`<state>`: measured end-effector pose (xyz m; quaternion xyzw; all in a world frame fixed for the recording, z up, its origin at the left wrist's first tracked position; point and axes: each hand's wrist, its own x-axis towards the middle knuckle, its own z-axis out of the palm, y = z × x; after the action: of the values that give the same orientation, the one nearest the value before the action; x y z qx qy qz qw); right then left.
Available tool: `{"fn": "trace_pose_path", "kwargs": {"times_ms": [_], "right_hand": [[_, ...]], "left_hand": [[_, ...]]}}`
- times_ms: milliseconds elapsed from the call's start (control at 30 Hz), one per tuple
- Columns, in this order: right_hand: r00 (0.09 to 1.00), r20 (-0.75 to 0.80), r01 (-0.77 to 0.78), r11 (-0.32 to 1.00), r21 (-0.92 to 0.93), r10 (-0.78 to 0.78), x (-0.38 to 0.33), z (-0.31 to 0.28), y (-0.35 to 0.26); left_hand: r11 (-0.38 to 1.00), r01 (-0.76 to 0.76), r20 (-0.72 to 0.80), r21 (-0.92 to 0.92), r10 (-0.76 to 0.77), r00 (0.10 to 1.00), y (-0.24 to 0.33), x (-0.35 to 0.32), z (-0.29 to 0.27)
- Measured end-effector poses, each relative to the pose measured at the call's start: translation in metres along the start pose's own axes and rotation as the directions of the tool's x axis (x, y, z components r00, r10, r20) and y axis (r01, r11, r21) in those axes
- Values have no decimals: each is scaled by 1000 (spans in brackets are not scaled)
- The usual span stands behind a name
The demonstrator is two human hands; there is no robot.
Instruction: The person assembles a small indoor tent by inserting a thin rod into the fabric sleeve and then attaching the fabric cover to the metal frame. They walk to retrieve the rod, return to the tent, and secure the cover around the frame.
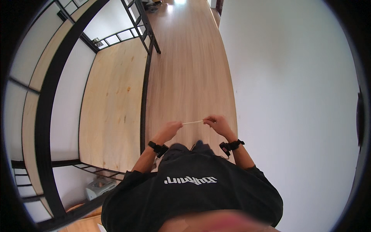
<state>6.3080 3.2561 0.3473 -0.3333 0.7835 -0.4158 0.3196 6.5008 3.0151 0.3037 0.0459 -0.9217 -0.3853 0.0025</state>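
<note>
I stand on a wooden floor and hold a thin, pale strip or band (192,122) stretched level between both hands. My left hand (170,128) pinches its left end and my right hand (217,123) pinches its right end. Each wrist carries a black strap. My black top fills the lower part of the view. What the strip is made of I cannot tell.
A black metal bunk frame (143,96) with a bare plywood board (110,100) stands to my left. A white wall (293,96) runs along my right. The wooden floor (185,58) stretches ahead between them. A small white box (98,187) lies low left under the frame.
</note>
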Motion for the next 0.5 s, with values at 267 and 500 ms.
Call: {"fn": "trace_pose_path", "kwargs": {"times_ms": [267,500], "right_hand": [[961,252,98,992,76,-115,274,-134,13],[979,135,142,986,93,-153,533,-220,0]], "left_hand": [[999,-7,-248,-39,-3,969,-47,271,-29],[979,-169,-192,112,188,963,-156,525,-161]]}}
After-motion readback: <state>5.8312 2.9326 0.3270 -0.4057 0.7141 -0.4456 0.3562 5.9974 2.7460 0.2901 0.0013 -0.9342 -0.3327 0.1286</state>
